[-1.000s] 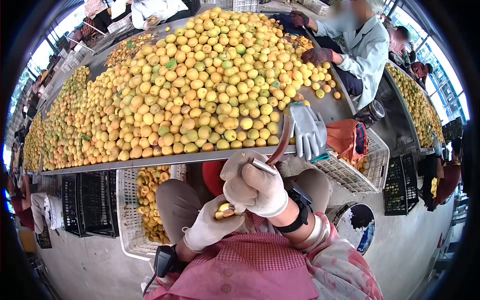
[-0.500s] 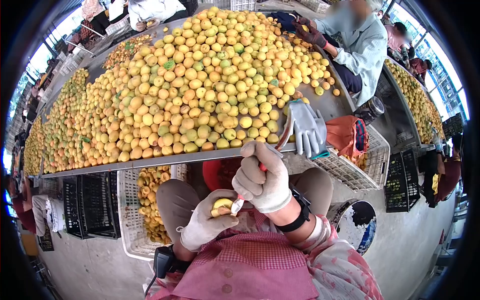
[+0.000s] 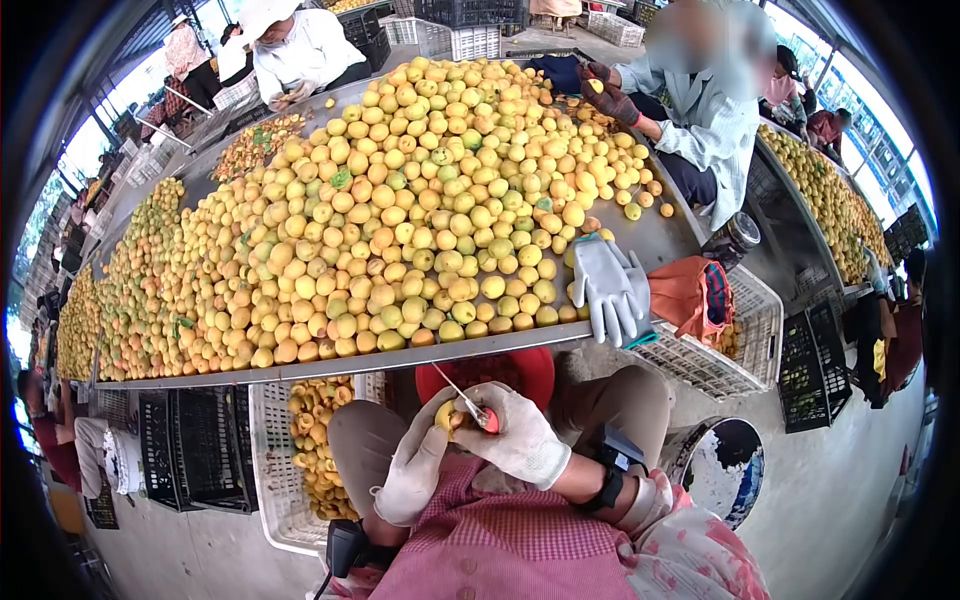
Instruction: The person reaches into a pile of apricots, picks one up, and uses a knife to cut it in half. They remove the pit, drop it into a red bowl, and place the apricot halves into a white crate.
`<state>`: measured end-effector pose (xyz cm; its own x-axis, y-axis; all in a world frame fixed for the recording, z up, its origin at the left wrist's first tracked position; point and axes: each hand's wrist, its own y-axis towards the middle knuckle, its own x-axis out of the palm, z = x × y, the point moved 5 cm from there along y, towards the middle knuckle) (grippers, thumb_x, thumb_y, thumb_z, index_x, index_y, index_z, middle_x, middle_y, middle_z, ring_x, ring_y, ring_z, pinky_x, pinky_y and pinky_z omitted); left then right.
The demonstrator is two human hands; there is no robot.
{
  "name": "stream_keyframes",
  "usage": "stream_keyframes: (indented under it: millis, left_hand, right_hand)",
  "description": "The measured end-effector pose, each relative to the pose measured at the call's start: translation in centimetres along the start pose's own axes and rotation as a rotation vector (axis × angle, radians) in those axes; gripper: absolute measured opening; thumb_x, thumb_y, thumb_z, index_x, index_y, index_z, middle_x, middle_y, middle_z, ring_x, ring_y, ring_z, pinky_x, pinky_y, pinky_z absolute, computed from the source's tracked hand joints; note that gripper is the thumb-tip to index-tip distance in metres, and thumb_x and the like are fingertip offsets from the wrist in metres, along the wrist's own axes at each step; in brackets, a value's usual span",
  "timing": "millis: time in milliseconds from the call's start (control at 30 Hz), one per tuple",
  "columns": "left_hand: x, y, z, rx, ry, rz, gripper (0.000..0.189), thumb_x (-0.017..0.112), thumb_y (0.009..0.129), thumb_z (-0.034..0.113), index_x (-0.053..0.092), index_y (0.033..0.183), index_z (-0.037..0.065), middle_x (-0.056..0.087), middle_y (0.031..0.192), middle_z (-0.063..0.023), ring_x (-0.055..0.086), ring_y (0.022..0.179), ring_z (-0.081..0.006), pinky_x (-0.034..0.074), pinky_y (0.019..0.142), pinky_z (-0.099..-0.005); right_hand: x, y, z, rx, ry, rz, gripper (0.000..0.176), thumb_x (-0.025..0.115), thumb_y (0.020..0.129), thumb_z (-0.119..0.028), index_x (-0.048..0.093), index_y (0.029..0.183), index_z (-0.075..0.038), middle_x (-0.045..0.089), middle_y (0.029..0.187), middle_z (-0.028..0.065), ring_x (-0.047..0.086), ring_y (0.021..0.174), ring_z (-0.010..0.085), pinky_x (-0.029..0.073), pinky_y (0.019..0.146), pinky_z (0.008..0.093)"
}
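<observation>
My left hand [image 3: 415, 460], in a pale work glove, is closed around a yellow apricot [image 3: 445, 414] in front of my lap. My right hand [image 3: 520, 440], gloved too, is closed on a small tool with a red handle [image 3: 490, 421] and a thin metal shaft [image 3: 455, 386]. The shaft points up and to the left, past the fruit. Both hands are close together, and the right fingers reach the apricot. Part of the fruit and of the tool is hidden by the gloves. Just beyond my hands is a red basin [image 3: 541, 378].
A metal table [image 3: 330, 365] bears a large heap of apricots [image 3: 400, 220]. Grey gloves [image 3: 608, 290] lie at its edge. A white crate [image 3: 275, 460] with cut apricots stands left, another crate [image 3: 755, 320] and a bucket [image 3: 715, 460] right. A co-worker [image 3: 700, 120] sits across.
My right hand has come down from its raised position to the apricot, and the tool now points upward. My view has tilted up a little.
</observation>
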<state>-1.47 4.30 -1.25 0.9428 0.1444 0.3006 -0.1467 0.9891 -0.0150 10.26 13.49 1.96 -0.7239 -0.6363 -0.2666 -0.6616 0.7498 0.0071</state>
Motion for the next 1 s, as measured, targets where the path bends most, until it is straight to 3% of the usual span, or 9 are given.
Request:
stream_keyframes:
  millis: [200,300,400,633,700,767,833,933,1000]
  left_hand:
    - [-0.2,-0.3,-0.9,-0.071,-0.080,-0.064,0.053,0.051,0.103,0.024,0.034,0.145,-0.004,0.048,0.137,-0.0112,0.047,0.125,-0.0166,0.036,0.107,-0.0286]
    - [-0.5,0.1,-0.7,-0.053,0.258,-0.013,0.048,0.051,0.103,0.023,0.038,0.141,-0.003,0.050,0.132,-0.0098,0.048,0.120,-0.0150,0.038,0.104,-0.0279]
    - [0.1,0.3,-1.1,-0.126,-0.042,-0.029,0.044,0.046,0.105,0.021,0.039,0.141,-0.004,0.050,0.132,-0.0096,0.047,0.122,-0.0151,0.037,0.105,-0.0280]
    - [-0.1,0.7,-1.7,-0.138,-0.123,0.030,0.052,0.046,0.105,0.025,0.035,0.146,-0.004,0.049,0.141,-0.0098,0.044,0.130,-0.0166,0.033,0.111,-0.0299]
    - [-0.5,0.8,-1.4,-0.127,-0.053,0.092,0.048,0.050,0.104,0.022,0.040,0.144,-0.003,0.052,0.135,-0.0092,0.048,0.123,-0.0157,0.036,0.106,-0.0277]
    - [-2.1,0.9,-0.6,-0.031,0.400,0.264,0.044,0.056,0.100,0.017,0.046,0.138,-0.003,0.058,0.126,-0.0162,0.054,0.117,-0.0206,0.043,0.100,-0.0309]
    - [-4.0,0.8,0.9,0.114,0.693,0.404,0.042,0.060,0.095,0.011,0.049,0.134,-0.002,0.059,0.123,-0.0237,0.058,0.112,-0.0350,0.045,0.097,-0.0379]
    - [-8.0,-0.8,2.7,0.175,0.928,0.567,0.041,0.058,0.093,0.008,0.050,0.133,-0.002,0.059,0.123,-0.0234,0.057,0.112,-0.0362,0.045,0.097,-0.0397]
    - [-12.2,-2.2,2.2,0.246,0.997,0.665,0.041,0.057,0.093,0.008,0.051,0.132,-0.002,0.059,0.122,-0.0230,0.056,0.112,-0.0367,0.045,0.098,-0.0404]
  right_hand:
    - [0.5,-0.3,1.8,0.117,0.011,-0.071,0.035,0.075,0.075,-0.021,0.060,0.102,-0.003,0.064,0.092,0.0162,0.065,0.086,0.0349,0.053,0.076,0.0390]
    - [0.6,-0.1,2.3,0.141,0.042,-0.061,0.034,0.075,0.077,-0.021,0.060,0.102,-0.003,0.065,0.088,0.0156,0.066,0.083,0.0321,0.053,0.075,0.0375]
    - [0.8,-0.1,2.4,0.229,0.145,-0.085,0.031,0.074,0.078,-0.020,0.060,0.101,-0.003,0.065,0.086,0.0147,0.067,0.080,0.0286,0.053,0.074,0.0358]
    - [1.7,0.3,3.7,0.200,0.050,-0.021,0.026,0.072,0.080,-0.018,0.060,0.098,-0.003,0.065,0.082,0.0132,0.065,0.077,0.0247,0.053,0.074,0.0348]
    - [2.0,0.5,4.0,0.202,0.089,0.008,0.023,0.070,0.080,-0.016,0.060,0.095,-0.003,0.064,0.081,0.0127,0.064,0.077,0.0243,0.053,0.074,0.0351]
    - [2.1,0.8,4.3,0.281,0.037,-0.048,0.023,0.070,0.079,-0.017,0.061,0.095,-0.003,0.065,0.081,0.0126,0.065,0.077,0.0239,0.053,0.075,0.0349]
    - [1.5,1.6,4.6,0.286,-0.024,-0.044,0.024,0.070,0.078,-0.019,0.062,0.095,-0.003,0.066,0.084,0.0131,0.065,0.080,0.0270,0.053,0.077,0.0365]
    - [0.0,2.8,5.7,0.204,-0.236,0.029,0.029,0.070,0.078,-0.027,0.066,0.097,-0.005,0.068,0.093,0.0154,0.066,0.091,0.0364,0.052,0.083,0.0406]
    - [-0.6,4.0,6.9,0.254,-0.168,0.056,0.032,0.071,0.079,-0.028,0.067,0.100,-0.005,0.068,0.092,0.0169,0.066,0.091,0.0359,0.052,0.083,0.0417]
